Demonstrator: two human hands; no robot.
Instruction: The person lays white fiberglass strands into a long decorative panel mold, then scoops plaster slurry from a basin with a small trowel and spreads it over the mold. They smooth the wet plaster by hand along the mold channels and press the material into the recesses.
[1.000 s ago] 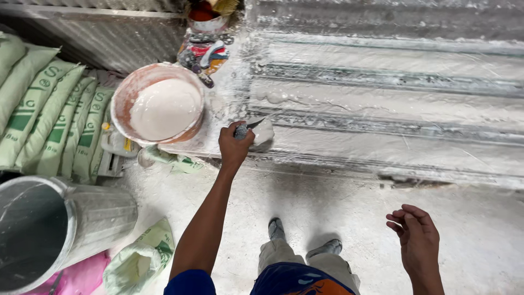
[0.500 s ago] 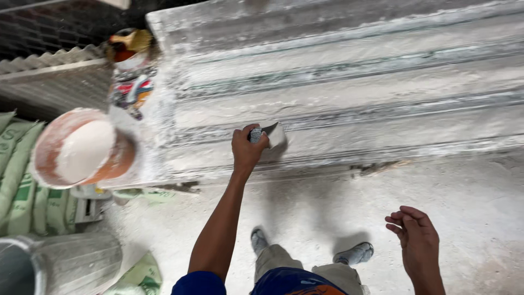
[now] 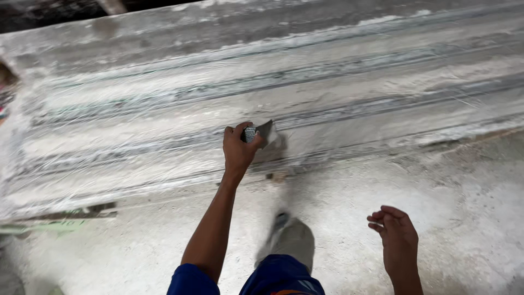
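My left hand [image 3: 238, 148] is closed around the handle of a small putty knife [image 3: 266, 132]. Its flat metal blade rests against the near side of a long ribbed slab [image 3: 327, 93] coated in white plaster and clear film. My right hand [image 3: 394, 236] hangs free at the lower right above the floor, fingers loosely curled and holding nothing. It is well apart from the slab.
The slab runs across the whole view from left to right. Below it lies a dusty concrete floor [image 3: 464, 218]. My grey shoe [image 3: 289, 240] is mid-step, just under the putty knife. A green-printed strip [image 3: 49, 224] lies at the slab's lower left.
The view has swung right along the slab, so the bucket of white paste, the sacks and the metal bin are out of sight. My left hand with the putty knife has travelled right.
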